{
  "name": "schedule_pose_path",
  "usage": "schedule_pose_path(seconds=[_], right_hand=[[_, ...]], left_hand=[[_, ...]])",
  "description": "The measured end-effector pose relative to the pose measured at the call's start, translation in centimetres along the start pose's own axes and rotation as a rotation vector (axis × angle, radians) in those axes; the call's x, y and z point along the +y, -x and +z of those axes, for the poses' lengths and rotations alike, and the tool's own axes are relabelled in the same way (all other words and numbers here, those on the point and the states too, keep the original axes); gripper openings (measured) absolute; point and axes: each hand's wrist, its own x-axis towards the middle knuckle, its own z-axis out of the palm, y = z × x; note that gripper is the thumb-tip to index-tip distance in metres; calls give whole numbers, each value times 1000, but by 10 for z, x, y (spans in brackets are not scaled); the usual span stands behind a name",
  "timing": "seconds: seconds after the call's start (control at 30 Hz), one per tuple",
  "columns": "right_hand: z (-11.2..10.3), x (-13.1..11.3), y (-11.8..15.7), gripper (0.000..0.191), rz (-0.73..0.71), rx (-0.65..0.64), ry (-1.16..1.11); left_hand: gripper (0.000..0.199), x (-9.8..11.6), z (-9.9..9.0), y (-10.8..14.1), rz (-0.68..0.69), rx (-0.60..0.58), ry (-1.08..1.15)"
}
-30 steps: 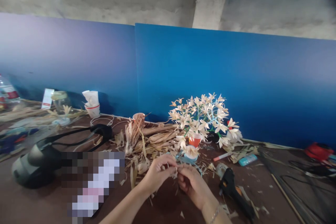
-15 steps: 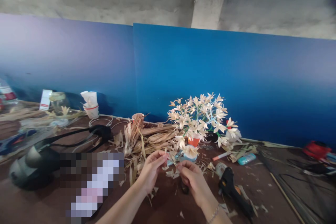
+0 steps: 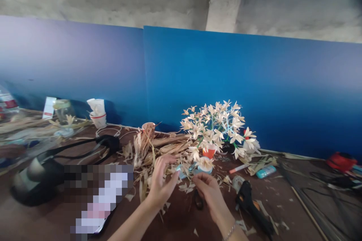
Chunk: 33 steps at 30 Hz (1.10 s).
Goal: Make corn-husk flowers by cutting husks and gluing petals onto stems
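My left hand (image 3: 162,182) is open over the husk scraps, thumb and fingers spread apart with nothing seen between them. Just right of it, the fingertips of my right hand (image 3: 208,192) are pinched together; whatever they hold, if anything, is too small to make out. Pale cut husk pieces (image 3: 185,187) lie between and beyond the hands. Beneath the right fingers shows a dark loop-shaped handle (image 3: 198,200), partly hidden. Farther back, a bunch of cream husk flowers (image 3: 210,126) stands in an orange paper cup (image 3: 208,151), and one flower (image 3: 205,162) lies on a pale blue round thing.
A black glue gun (image 3: 251,207) lies right of my hands, with a turquoise case (image 3: 266,171) and a marker (image 3: 238,168) behind. Dry corn husks (image 3: 166,145) are heaped at the back. A black bag (image 3: 36,180) lies left; a blue panel (image 3: 226,67) stands behind the table.
My left hand has opened and drawn slightly left, away from the right hand; before, its thumb and finger were pinched on a small pale piece. The right hand has hardly moved.
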Motion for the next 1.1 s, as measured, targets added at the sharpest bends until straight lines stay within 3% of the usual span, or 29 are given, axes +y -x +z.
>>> schedule_pose_path(seconds=[0.1, 0.27, 0.6, 1.1], right_hand=[[2, -2, 0, 22, -23, 9, 52], [2, -1, 0, 19, -45, -3, 107], [-5, -2, -3, 19, -54, -28, 90], [-6, -4, -3, 26, -3, -30, -33]], left_hand=[[19, 6, -3, 1, 267, -174, -311], [17, 8, -1, -1, 333, -361, -556], [19, 12, -3, -5, 360, -375, -579], [12, 7, -3, -5, 274, -350, -547]])
